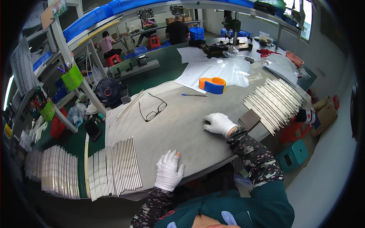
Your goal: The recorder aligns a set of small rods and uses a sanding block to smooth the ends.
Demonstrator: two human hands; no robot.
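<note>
My left hand (169,171), in a white glove, lies flat with fingers spread on the grey cloth (182,129) near the table's front edge, just right of a row of thin silver rods (114,167). My right hand (219,123), also gloved, rests palm down on the cloth farther right, holding nothing. A small dark block (249,119) sits just right of it. Beyond that block a second fan of silver rods (275,102) lies spread out.
Black glasses (153,109), a blue pen (194,95) and an orange-and-blue tape dispenser (213,84) lie on the cloth. Papers and clear bags (224,70) sit behind. A small black fan (108,90) stands at left. Two people work at a far bench.
</note>
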